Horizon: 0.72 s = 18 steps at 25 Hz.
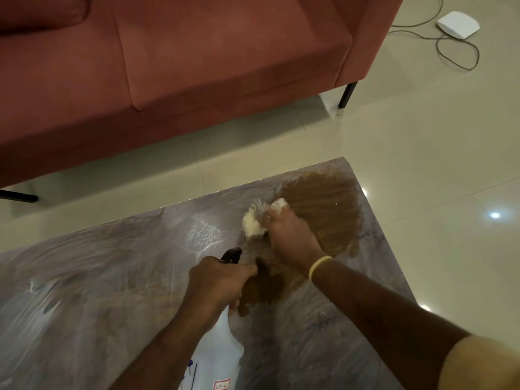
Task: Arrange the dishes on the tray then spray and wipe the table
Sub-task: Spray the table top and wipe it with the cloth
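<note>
While I watched through the head camera, my right hand (287, 229) pressed a crumpled white tissue (254, 222) onto the table (98, 277), its fingers curled over the wad, with white tufts showing past the fingertips and on the side toward my other hand. My left hand (218, 282) was wrapped round the neck of the white spray bottle (222, 358), one finger out near its dark trigger and nozzle, which pointed at the patch just short of the tissue. A brown spill (323, 209) spread beyond and beside my right hand, reaching toward the far table corner, with more of it between the two hands. No dishes or tray were in view.

I judged the tissue soft, light and quick to soak, likely to tear if dragged hard, so a bunched grip from above suited it. The bottle looked stiff plastic, possibly slick with spray, best held at the neck. Pale smears streaked the tabletop on the outer side of my left hand. A red sofa (197, 66) stood beyond the table.
</note>
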Each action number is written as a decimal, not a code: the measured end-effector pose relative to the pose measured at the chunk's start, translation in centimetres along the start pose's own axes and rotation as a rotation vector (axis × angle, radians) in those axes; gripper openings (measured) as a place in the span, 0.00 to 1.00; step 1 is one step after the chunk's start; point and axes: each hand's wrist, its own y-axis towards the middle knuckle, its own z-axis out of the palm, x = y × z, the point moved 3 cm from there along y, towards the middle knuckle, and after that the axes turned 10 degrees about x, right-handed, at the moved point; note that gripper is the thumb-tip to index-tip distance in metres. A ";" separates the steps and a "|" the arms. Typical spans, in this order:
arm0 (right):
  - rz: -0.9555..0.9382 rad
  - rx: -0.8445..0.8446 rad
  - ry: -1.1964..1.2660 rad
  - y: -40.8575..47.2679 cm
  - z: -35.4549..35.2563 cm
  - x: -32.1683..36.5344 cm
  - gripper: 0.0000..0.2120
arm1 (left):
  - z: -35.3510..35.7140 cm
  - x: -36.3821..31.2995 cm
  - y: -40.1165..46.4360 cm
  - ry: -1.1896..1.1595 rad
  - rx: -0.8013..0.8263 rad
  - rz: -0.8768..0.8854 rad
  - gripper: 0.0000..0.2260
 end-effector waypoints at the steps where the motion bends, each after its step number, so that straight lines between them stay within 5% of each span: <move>1: 0.165 -0.060 0.061 1.3 -1.5 -1.0 0.22 | -0.2 0.1 0.0 -0.016 0.004 -0.004 0.22; 3: 0.279 -0.096 0.134 2.3 -2.0 0.5 0.22 | -0.9 0.5 0.1 -0.055 -0.021 0.011 0.28; 8: -0.373 0.088 0.121 -3.5 1.1 7.1 0.21 | -1.8 1.5 -0.2 -0.032 0.008 0.032 0.21; 9: -0.345 0.071 0.048 -2.0 0.7 5.6 0.20 | -2.1 1.8 -0.1 -0.018 0.016 0.035 0.22; 13: 0.285 -0.106 0.038 5.1 -2.6 -1.2 0.21 | -3.3 2.8 0.2 0.009 0.085 0.002 0.28; 15: 0.228 -0.123 0.019 5.1 -2.3 1.9 0.21 | -3.2 3.0 -0.2 0.026 0.127 0.007 0.29; 18: -0.167 -0.015 -0.100 3.2 -0.6 4.9 0.21 | -2.5 2.8 -1.0 0.077 0.195 0.042 0.28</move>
